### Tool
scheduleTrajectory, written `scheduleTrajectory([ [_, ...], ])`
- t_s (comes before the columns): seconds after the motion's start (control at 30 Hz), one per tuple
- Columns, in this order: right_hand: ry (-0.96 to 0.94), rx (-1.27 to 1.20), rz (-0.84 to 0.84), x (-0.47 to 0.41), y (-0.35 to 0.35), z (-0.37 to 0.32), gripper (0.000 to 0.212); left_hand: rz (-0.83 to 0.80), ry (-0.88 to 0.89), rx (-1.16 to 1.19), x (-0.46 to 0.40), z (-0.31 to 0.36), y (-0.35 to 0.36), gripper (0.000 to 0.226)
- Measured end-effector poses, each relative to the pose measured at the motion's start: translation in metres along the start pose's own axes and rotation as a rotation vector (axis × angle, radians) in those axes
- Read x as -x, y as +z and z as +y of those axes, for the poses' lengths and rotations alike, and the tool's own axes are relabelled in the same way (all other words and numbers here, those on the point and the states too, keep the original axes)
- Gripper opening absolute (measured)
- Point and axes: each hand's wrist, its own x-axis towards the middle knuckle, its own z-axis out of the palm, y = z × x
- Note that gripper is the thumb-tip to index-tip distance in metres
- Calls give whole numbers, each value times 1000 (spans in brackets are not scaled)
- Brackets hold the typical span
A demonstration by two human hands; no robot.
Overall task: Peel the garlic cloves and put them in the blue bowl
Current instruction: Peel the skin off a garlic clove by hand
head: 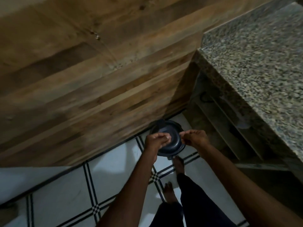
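Note:
My left hand [156, 140] grips a pale garlic clove [167, 137] in its curled fingers. My right hand [194, 138] is a short gap to the right, with its fingertips pinched together on what looks like a thin scrap of garlic skin [184, 142]. Both hands hover above a dark blue-grey round container [170, 128] that stands on the floor by the wall. The picture is dim and blurred, so I cannot tell what is inside the container.
A wood-patterned wall [91, 76] fills the upper left. A speckled granite counter [262, 66] juts in at the right, with shelves [226, 122] under it. Below are white floor tiles with black lines [91, 185] and my bare feet [171, 192].

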Motion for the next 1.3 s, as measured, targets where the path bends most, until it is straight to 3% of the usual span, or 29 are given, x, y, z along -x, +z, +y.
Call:
scheduleTrajectory([
  [0.27, 72, 217, 67, -73, 8, 44, 7, 1, -80, 12, -61, -34, -12, 17],
  [0.47, 172, 274, 92, -146, 14, 90, 24, 59, -159, 40, -124, -69, -14, 14],
  [0.57, 244, 215, 120, -185, 25, 113, 30, 113, -204, 47, -165, -92, -9, 20],
  [0.73, 384, 82, 52, -243, 34, 149, 12, 145, -210, -18, -248, -148, -14, 28],
  [0.9, 349, 320, 43, -306, 25, 209, 36, 238, -111, -321, -314, -195, -28, 17],
  [1.03, 226, 754, 119, -325, 34, 223, 55, 339, 137, -707, -350, -221, -34, 13],
  [1.13, 202, 754, 105, -342, 39, 233, 60, 323, 329, -870, -365, -234, -28, 4],
  [1.23, 215, 734, 81, -346, 40, 229, 71, 220, 150, -827, -365, -226, -27, 19],
  [1.3, 292, 639, 110, -347, 40, 224, 81, 215, 67, -712, -360, -224, -26, 17],
])
